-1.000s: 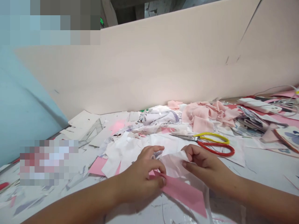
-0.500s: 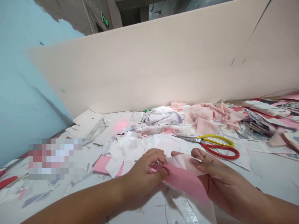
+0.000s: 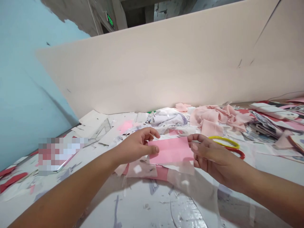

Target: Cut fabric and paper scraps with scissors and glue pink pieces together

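Observation:
A pink rectangular piece (image 3: 170,150) is held up above the table between both hands. My left hand (image 3: 137,146) pinches its left edge with thumb and fingers. My right hand (image 3: 206,152) pinches its right edge. A thin translucent white sheet (image 3: 190,182) hangs down beneath the pink piece. Behind my right hand lie scissors (image 3: 226,145) with one yellow and one red handle, partly hidden by the hand.
A tall beige board (image 3: 166,63) stands along the far side of the white table (image 3: 147,212). Crumpled pink cloth (image 3: 218,118), white printed fabric (image 3: 167,117) and paper scraps litter the back. A clear set square (image 3: 102,128) lies at the left.
Both hands have lifted the pink piece off the table and turned it flat toward me, stretched between them. The translucent sheet has risen with it. The view has shifted slightly right.

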A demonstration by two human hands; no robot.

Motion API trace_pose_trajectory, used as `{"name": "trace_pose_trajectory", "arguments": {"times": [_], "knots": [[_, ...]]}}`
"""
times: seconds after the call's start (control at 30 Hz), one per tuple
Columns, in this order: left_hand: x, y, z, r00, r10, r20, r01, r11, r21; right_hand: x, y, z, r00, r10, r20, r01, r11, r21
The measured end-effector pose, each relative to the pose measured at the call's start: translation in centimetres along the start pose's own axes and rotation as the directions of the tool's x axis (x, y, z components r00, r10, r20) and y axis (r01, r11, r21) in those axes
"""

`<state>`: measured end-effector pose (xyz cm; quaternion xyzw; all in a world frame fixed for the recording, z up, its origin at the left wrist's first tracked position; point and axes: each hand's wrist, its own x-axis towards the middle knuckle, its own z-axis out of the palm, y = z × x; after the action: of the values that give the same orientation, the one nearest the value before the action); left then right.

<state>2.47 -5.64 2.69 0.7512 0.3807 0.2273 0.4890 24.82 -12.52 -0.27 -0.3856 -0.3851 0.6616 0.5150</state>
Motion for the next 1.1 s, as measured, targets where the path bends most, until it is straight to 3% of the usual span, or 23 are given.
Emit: {"name": "trace_pose_trajectory", "arguments": {"times": [0.13,0.3,0.37,0.43,0.53,0.57,0.63,0.7,0.77,0.87,0.97,1.03,1.1], "knots": [[0.2,0.9,-1.5,0.996,-0.025,-0.086,0.042,0.979,0.201,2.1,-0.9,1.2,0.998,-0.063,-0.021,0.054,0.952,-0.302],[-0.4,0.4,-2.8,0.973,-0.069,-0.222,0.14,0.937,0.321,3.9,-0.7,2.0,0.977,-0.214,-0.004,0.197,0.906,-0.374],[-0.9,0.1,-3.4,0.96,-0.086,-0.265,0.176,0.925,0.338,4.5,0.2,1.7,0.961,-0.275,0.019,0.249,0.838,-0.485],[-1.4,-0.4,-4.1,0.948,-0.107,-0.3,0.208,0.921,0.33,5.1,1.5,1.0,0.935,-0.348,0.062,0.29,0.656,-0.697],[-1.8,-1.1,-5.0,0.936,-0.134,-0.327,0.237,0.924,0.299,5.8,3.3,0.2,0.915,-0.334,0.225,0.319,0.26,-0.911],[-1.8,-1.4,-5.2,0.933,-0.139,-0.331,0.239,0.928,0.285,6.0,3.7,0.0,0.914,-0.301,0.271,0.331,0.169,-0.928],[-1.8,-1.9,-5.4,0.932,-0.142,-0.335,0.233,0.939,0.252,6.2,4.1,-0.2,0.907,-0.264,0.33,0.363,0.087,-0.928],[-1.8,-2.1,-5.6,0.936,-0.138,-0.324,0.215,0.953,0.213,6.2,3.9,-0.1,0.895,-0.286,0.342,0.387,0.118,-0.915],[-1.8,-2.1,-5.6,0.946,-0.123,-0.299,0.18,0.969,0.17,6.0,3.6,0.0,0.906,-0.308,0.291,0.369,0.235,-0.899],[-2.2,-1.4,-5.4,0.986,-0.06,-0.158,0.071,0.995,0.066,5.7,3.0,0.2,0.972,-0.191,0.139,0.226,0.574,-0.787],[-2.8,-0.7,-4.4,0.996,0.031,0.082,-0.026,0.998,-0.062,5.3,2.8,0.5,0.991,-0.032,0.133,0.091,0.878,-0.469],[-3.1,-0.5,-3.2,0.987,0.052,0.155,-0.043,0.997,-0.062,4.7,2.8,0.9,0.981,0.013,0.195,0.043,0.96,-0.278],[-3.2,-0.5,-2.0,0.992,0.052,0.118,-0.059,0.997,0.058,3.9,2.8,1.5,0.956,0.033,0.292,0.016,0.986,-0.164]]}}
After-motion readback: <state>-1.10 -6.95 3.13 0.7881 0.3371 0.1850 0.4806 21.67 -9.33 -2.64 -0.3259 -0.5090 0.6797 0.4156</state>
